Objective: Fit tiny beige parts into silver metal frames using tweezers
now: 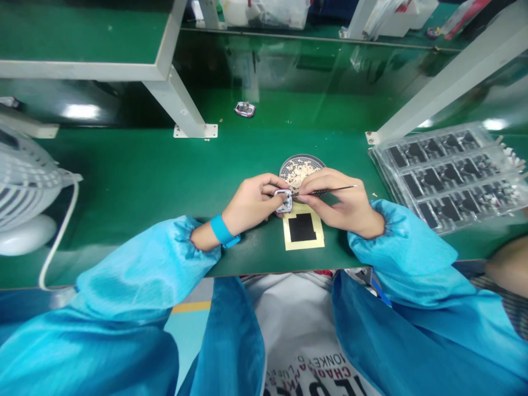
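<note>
Centre frame, above a black-and-yellow pad [303, 228], the left hand [247, 204] firmly pinches a small white-framed square part [283, 201] while the right hand [338, 199] pinches a slender pointed tool [334, 190], its tip braced close against the part.

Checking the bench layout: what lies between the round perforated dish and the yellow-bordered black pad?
The head view shows the left hand holding a small white square frame there, and the right hand holding a fine pointed tool.

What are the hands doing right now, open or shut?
Left hand: closed, holding a small white frame.
Right hand: closed, holding a thin black tool.
</note>
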Demonstrator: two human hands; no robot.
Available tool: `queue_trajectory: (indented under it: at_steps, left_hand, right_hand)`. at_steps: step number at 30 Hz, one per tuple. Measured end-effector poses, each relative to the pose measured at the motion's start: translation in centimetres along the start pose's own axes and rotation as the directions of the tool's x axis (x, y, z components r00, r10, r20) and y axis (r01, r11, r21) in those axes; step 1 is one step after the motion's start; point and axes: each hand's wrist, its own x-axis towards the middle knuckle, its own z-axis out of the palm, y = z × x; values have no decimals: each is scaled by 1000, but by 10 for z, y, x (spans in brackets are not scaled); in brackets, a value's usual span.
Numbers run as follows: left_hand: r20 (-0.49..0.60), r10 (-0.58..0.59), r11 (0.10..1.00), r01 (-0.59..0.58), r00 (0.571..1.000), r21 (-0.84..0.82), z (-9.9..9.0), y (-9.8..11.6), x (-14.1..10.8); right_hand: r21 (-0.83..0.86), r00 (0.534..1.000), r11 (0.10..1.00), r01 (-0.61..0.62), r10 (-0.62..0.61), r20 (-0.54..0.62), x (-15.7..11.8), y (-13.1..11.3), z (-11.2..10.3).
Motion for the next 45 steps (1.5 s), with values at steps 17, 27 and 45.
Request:
queue_trajectory:
  at_steps: [17,27,45]
  left_hand:
    - [9,106,983,-103,994,-154,0,8,-3]
    - [-13,84,972,-85,996,-218,0,11,-3]
    - [-36,-5,982,-2,999,-191,-6,5,2]
  right_hand:
    - [105,997,993,-50,56,-55,2,-5,-4]
    - [123,1000,992,-17,17,8,-2,-2,-4]
    - [86,855,928,-363,369,-365,-3,6,12]
